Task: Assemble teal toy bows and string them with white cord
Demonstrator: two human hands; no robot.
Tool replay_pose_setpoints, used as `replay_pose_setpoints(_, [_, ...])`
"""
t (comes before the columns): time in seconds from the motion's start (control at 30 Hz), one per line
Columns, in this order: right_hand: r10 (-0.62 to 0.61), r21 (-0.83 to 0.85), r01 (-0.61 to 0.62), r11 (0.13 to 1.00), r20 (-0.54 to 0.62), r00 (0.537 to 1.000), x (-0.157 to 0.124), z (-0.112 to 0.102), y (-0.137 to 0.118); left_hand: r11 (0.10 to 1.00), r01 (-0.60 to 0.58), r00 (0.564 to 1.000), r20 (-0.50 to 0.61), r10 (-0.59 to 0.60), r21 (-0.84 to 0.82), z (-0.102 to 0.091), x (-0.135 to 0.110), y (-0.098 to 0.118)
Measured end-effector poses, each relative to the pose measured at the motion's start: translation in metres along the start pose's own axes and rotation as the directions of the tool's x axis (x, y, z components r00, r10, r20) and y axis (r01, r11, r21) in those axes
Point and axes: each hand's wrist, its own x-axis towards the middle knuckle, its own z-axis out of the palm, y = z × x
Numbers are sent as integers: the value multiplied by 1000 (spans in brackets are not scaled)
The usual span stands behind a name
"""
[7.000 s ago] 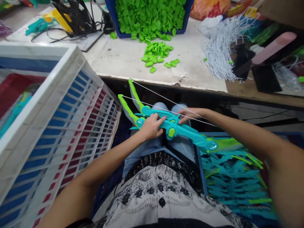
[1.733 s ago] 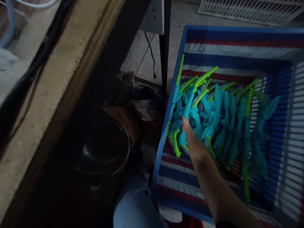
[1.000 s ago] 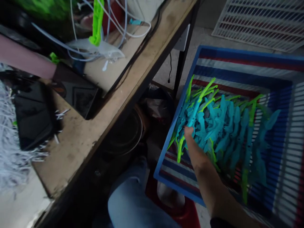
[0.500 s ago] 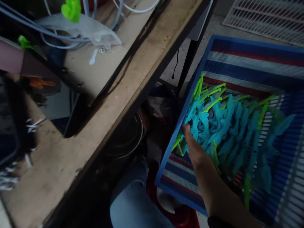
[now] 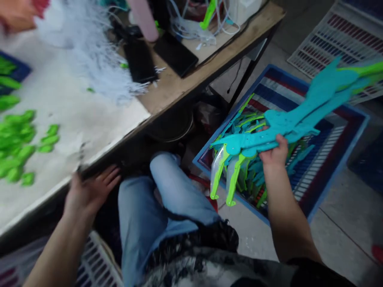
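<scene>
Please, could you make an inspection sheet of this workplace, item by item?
Surface: table covered with a pale, worn sheet; bare wood at its far end.
Job's things: turquoise bow pieces with green tips, held above a blue crate that holds more of them.
Clutter: small green parts, white strings, two black flat devices, pink bottle.
Grips: right hand shut on the bow pieces; left hand open at the table edge, contact unclear.
Cables: pale cables at the table's far end.
Surroundings: grey floor; white crate beyond the blue one.
</scene>
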Motion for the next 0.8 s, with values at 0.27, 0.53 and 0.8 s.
replay_pose_setpoints(0.27, [187,74,-239,968,420,888,-226,129,80,560,-769,638,423,643,307,-9,-90,18])
replay_pose_setpoints(0.53, [635,-189,-621,761,413,652,-360,152,192,377,-578,812,464,354,724,-22,-67,-65])
replay_pose_setpoints(0.8, [931,-624,-691,365,245,271,-398,104,197,453,-607,754,293,588,653,-67,-12,-133])
